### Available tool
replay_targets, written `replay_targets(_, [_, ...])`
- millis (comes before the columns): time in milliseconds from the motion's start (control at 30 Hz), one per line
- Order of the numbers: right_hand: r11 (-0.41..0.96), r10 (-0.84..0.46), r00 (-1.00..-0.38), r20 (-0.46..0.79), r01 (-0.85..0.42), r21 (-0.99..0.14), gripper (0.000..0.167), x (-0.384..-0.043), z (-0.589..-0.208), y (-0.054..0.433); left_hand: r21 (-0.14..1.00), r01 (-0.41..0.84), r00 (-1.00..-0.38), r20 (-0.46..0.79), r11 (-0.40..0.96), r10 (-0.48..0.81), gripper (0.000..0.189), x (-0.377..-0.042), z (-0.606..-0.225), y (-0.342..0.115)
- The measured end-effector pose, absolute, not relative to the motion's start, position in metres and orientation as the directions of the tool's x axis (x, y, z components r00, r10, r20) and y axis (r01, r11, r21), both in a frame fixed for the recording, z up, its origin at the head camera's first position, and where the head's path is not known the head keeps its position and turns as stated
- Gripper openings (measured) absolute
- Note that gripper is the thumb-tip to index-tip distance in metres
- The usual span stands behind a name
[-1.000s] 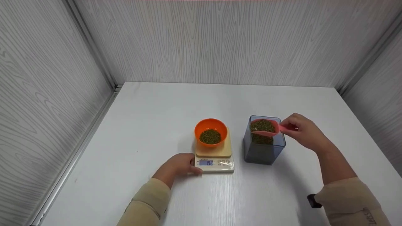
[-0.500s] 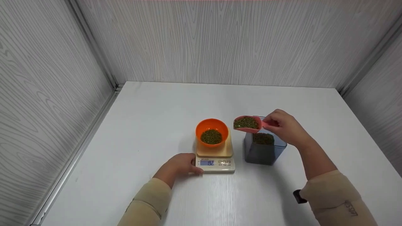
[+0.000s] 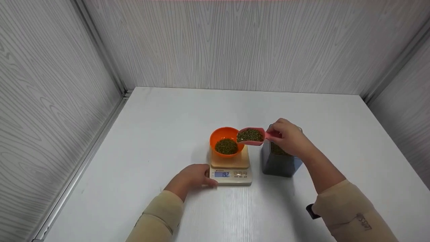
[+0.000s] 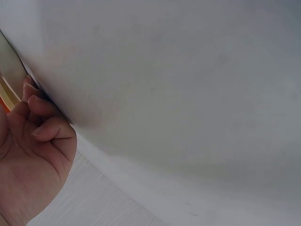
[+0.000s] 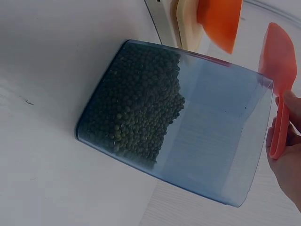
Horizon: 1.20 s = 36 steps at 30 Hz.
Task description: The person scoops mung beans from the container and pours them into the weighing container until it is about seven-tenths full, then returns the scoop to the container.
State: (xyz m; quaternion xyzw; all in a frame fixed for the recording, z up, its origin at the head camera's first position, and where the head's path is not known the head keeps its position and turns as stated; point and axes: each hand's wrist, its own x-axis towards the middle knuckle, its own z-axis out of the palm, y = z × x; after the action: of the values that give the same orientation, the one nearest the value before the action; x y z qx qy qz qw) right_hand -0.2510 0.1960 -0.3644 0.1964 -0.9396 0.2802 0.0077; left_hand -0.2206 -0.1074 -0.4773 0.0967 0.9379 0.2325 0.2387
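Note:
My left hand [image 3: 193, 176] holds the front left corner of a white kitchen scale [image 3: 231, 182], its thumb at the front edge; in the left wrist view its fingers [image 4: 47, 127] are curled against the scale's side. On the scale's plate stands an orange bowl [image 3: 222, 133] with green mung beans [image 3: 225, 146] in it. The display reads what looks like 192. My right hand [image 3: 291, 138] pinches the handle of a pink scoop [image 3: 255, 143] heaped with beans. The scoop is held about level, its tip over the bowl's right rim.
A clear bluish square container [image 5: 216, 117], partly filled with mung beans [image 5: 141, 103], stands right of the scale, under my right hand. Everything rests on a white table [image 3: 161, 134]. Pale wood-grain panels [image 3: 235, 47] close off the back and both sides.
My right hand has carried the full scoop left, from over the container to the bowl's right rim. The left hand, the scale and its reading look the same.

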Motion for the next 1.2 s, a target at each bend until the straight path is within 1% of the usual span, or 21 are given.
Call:
replay_targets(167, [0.759,-0.381,-0.914,0.141,-0.396,-0.516,0.013,-0.249,-0.365,0.19,0.484,0.073,-0.87,-0.396,0.872,0.293,0.041,-0.22,-0.477,-0.107])
replay_targets(500, [0.784,-0.409,-0.899,0.155,-0.433,-0.445,0.012,-0.249,-0.362,0.184,0.476,0.08,-0.872,-0.392,0.876,0.293,0.04,-0.22,-0.476,-0.107])
replay_targets(800, [0.783,-0.44,-0.876,0.196,-0.482,-0.394,0.01,-0.25,-0.36,0.182,0.468,0.094,-0.871,-0.388,0.879,0.3,0.041,-0.22,-0.476,-0.107])
replay_targets(1033, [0.792,-0.434,-0.881,0.19,-0.474,-0.385,0.011,-0.251,-0.358,0.181,0.467,0.072,-0.87,-0.403,0.881,0.284,0.041,-0.219,-0.472,-0.107])
replay_targets(1200, [0.798,-0.439,-0.879,0.187,-0.477,-0.368,0.012,-0.251,-0.356,0.181,0.461,0.104,-0.873,-0.382,0.881,0.303,0.039,-0.219,-0.472,-0.107])
